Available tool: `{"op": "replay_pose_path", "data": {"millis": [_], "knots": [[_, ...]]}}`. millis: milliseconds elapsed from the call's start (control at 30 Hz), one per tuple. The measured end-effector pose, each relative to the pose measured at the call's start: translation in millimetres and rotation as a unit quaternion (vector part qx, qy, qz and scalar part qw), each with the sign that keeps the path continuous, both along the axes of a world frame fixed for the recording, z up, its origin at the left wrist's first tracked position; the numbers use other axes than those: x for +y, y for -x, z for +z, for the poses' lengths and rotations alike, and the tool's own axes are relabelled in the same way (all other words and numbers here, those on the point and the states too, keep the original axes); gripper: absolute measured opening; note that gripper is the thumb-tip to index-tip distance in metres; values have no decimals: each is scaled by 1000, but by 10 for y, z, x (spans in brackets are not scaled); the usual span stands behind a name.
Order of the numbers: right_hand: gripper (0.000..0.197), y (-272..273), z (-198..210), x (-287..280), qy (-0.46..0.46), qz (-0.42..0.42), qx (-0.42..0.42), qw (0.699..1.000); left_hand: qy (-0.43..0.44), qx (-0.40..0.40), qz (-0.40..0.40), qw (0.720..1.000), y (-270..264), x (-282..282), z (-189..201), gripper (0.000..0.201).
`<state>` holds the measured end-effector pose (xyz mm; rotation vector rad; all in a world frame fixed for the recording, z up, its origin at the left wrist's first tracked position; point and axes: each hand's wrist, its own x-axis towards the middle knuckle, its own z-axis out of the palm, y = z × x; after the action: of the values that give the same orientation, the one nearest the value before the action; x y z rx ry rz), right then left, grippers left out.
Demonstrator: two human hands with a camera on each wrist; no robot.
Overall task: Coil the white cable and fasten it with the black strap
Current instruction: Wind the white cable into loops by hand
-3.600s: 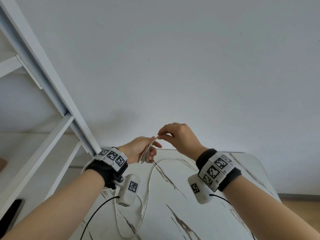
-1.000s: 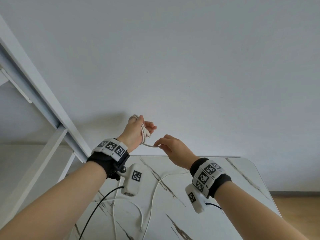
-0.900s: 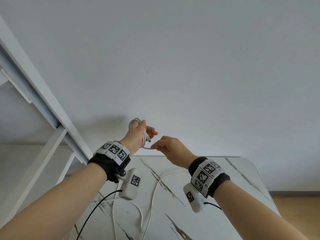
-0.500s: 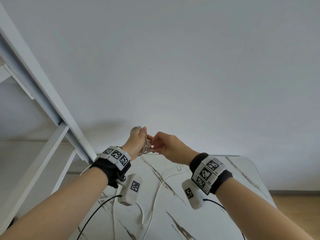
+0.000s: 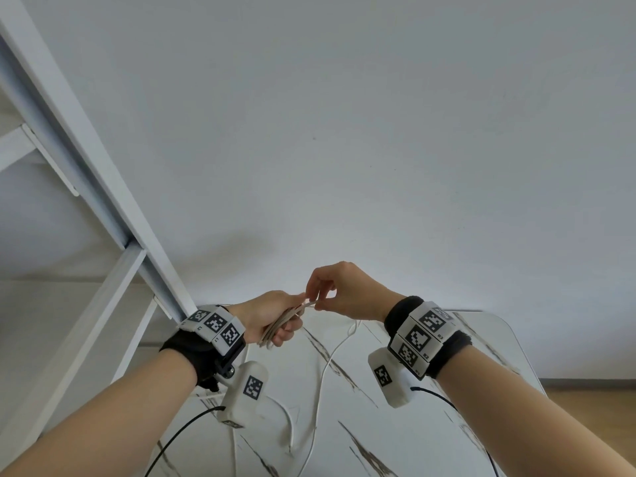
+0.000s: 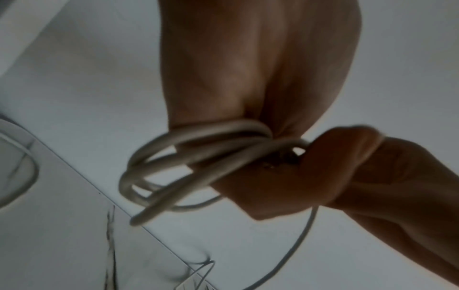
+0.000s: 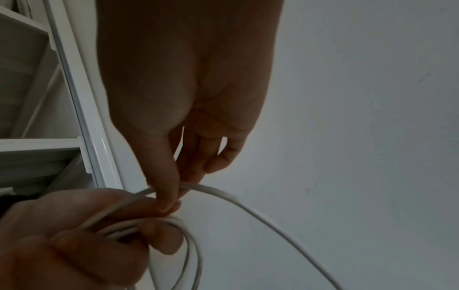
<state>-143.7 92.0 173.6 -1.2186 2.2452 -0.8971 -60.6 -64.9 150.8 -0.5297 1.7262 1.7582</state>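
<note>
My left hand (image 5: pixel 275 321) is curled round a bundle of white cable loops (image 5: pixel 278 327), held above the far left part of the marble table (image 5: pixel 395 425). In the left wrist view the coil (image 6: pixel 188 166) hangs below the palm in several loops. My right hand (image 5: pixel 330 297) pinches the cable between thumb and fingers (image 7: pixel 171 192) right at the top of the bundle. The free cable (image 5: pixel 323 373) trails from there down over the table. No black strap is in view.
A white metal frame (image 5: pixel 103 187) slants up on the left, close to my left wrist. A white wall (image 5: pixel 378 132) stands behind the table. Black wires from the wrist cameras (image 5: pixel 179 438) hang over the table's near part. Wooden floor (image 5: pixel 592 404) shows at right.
Both hands have come lower toward the table. The left hand has tipped the bundle from upright to slanting. The right hand has risen above the bundle, laying cable onto its top.
</note>
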Motion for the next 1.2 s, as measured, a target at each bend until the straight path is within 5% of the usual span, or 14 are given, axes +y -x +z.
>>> {"op": "replay_pose_path", "data": {"millis": [367, 700, 1100, 1200], "knots": [[6, -48, -251, 8, 39, -149, 36, 987, -85, -30, -33, 995, -8, -91, -34, 46], [10, -65, -310, 105, 48, -232, 1, 972, -160, 57, -63, 983, -46, -68, 2, 28], [14, -103, -493, 124, 44, -252, 8, 967, -281, 103, -34, 953, -47, -82, 34, 32], [37, -103, -551, 134, 21, -260, 13, 965, -328, 113, -6, 938, -49, -18, 82, 32]]}}
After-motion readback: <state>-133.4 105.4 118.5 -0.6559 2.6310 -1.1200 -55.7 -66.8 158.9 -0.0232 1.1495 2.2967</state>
